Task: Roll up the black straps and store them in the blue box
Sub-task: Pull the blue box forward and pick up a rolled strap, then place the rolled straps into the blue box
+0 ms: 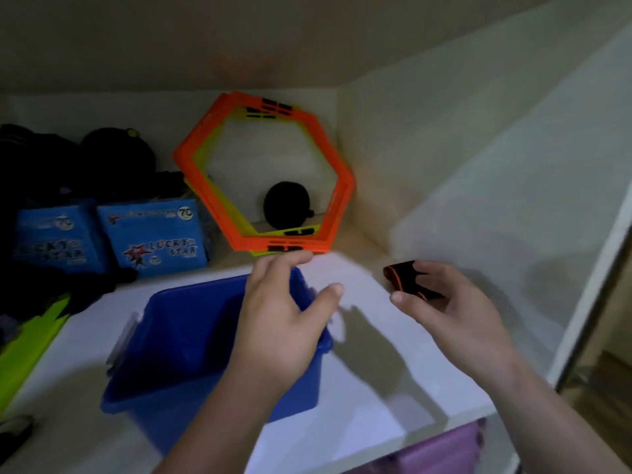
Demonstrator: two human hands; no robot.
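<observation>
A blue plastic box stands open on the white shelf, tilted a little, and what lies inside it is hidden in shadow. My left hand hovers over the box's far right corner with fingers spread and relaxed, holding nothing. To the right, above the shelf, my right hand holds a rolled black strap with an orange edge between fingers and thumb.
Orange and yellow hexagonal rings lean against the back wall, with a black ball behind them. Two blue Lucky Star cartons and dark bags fill the left. Green flat pieces lie at the left edge. A side wall closes the right.
</observation>
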